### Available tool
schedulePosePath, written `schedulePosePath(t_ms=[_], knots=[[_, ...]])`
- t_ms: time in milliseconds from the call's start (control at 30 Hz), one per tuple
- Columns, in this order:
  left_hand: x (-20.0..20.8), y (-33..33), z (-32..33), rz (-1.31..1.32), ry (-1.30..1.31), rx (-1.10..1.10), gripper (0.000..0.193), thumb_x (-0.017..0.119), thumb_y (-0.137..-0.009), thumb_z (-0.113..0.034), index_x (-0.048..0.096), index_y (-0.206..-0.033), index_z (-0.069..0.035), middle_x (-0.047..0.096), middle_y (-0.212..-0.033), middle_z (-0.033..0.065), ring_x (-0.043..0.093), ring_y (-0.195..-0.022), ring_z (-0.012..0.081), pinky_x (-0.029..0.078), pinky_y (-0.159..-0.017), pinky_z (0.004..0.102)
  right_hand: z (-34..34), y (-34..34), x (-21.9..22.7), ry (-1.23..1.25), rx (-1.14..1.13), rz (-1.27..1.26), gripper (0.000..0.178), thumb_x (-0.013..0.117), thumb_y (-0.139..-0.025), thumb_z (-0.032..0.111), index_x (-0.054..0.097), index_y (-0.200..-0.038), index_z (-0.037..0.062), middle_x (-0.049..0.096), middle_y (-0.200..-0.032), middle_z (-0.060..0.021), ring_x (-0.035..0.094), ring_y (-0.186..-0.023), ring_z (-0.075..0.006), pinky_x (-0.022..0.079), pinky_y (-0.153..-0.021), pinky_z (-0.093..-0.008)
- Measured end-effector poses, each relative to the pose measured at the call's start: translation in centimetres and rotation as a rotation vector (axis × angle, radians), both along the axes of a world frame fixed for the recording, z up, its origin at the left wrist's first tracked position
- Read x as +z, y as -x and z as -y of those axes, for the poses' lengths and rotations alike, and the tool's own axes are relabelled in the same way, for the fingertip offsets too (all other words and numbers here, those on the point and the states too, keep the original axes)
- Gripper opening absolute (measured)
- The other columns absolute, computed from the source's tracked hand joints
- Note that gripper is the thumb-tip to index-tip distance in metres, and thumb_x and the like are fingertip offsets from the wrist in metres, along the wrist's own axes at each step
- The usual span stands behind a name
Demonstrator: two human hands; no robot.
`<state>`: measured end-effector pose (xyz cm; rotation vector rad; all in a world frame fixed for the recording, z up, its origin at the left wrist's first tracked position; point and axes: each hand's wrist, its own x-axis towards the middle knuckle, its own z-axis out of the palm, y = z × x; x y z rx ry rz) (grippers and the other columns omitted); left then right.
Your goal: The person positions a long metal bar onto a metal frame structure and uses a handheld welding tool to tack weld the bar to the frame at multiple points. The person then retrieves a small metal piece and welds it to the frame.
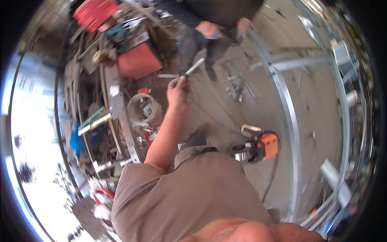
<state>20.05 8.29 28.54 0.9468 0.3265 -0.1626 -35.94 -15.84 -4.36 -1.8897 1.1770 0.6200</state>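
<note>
Fingers (182,83) grip strip (195,66) above floor (258,109).

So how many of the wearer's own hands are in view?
1: the left hand, upper centre, holding a slim pale object. The right hand isn't visible, hidden or out of frame.

Materials, as they appear. Floor (258,109): matt, rough, concrete-like. Toward its right edge, upright-sided frame (295,141): smooth metal tubing, soft sheen; machine (269,146): orange casing, plastic-looking. Toward the floor's left edge, bucket (134,114): dull, plastic-looking; red box (139,62): smooth, matt panel. Shirt (205,181): matt, creased cloth. Slim bar (196,65): pale, smooth; material unclear through blur.
</note>
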Motion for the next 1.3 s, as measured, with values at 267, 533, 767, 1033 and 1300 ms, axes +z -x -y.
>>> schedulePosePath(t_ms=[267,533,767,1033,1300], knots=[[-2.1,-7.7,0.8,0.025,0.007,-0.363,0.01,0.062,-0.105,-0.017,0.065,-0.1,-0.008,0.07,-0.093,0.003,0.064,-0.083,0.0137,0.049,-0.067,0.0271,-6.1,-4.0,2.9,0.122,-0.369,-0.015,0.049,0.047,-0.099,0.039,0.071,-0.124,0.0044,0.068,-0.126,-0.0273,0.064,-0.121,-0.044,0.05,-0.102,-0.0514],[-3.7,-10.7,2.4,-0.15,0.008,-0.327,0.012,0.063,-0.104,-0.016,0.064,-0.112,-0.007,0.073,-0.105,0.0059,0.068,-0.092,0.0186,0.052,-0.072,0.0305,-12.9,-5.1,5.0,0.165,-0.622,-0.063,0.046,0.049,-0.1,0.036,0.071,-0.124,0.004,0.069,-0.128,-0.025,0.064,-0.121,-0.0444,0.049,-0.104,-0.0494],[-5.7,-12.5,3.4,-0.162,0.164,-0.541,0.015,0.065,-0.101,-0.013,0.066,-0.11,-0.001,0.071,-0.098,0.0056,0.065,-0.088,0.0158,0.048,-0.071,0.0267,-18.3,-4.5,7.9,0.058,-0.897,-0.21,0.051,0.048,-0.097,0.036,0.066,-0.134,0.0057,0.068,-0.132,-0.025,0.064,-0.125,-0.0426,0.049,-0.108,-0.0499],[-6.9,-14.0,5.2,-0.164,-0.032,-0.592,0.018,0.065,-0.103,-0.02,0.07,-0.112,-0.005,0.074,-0.101,0.0032,0.068,-0.088,0.0145,0.047,-0.07,0.0266,-21.5,-3.8,8.9,0.052,-1.032,-0.208,0.045,0.054,-0.092,0.032,0.073,-0.128,0.0145,0.07,-0.132,-0.0172,0.066,-0.122,-0.0417,0.053,-0.105,-0.0507],[-6.7,-14.2,6.4,-0.143,-0.06,-0.627,0.02,0.065,-0.104,-0.021,0.068,-0.115,-0.005,0.074,-0.103,0.0017,0.068,-0.087,0.0126,0.049,-0.07,0.0252,-22.5,-2.1,8.2,-0.016,-1.145,-0.186,0.044,0.058,-0.087,0.028,0.075,-0.124,0.0117,0.071,-0.129,-0.0187,0.067,-0.122,-0.0404,0.053,-0.104,-0.0497]])
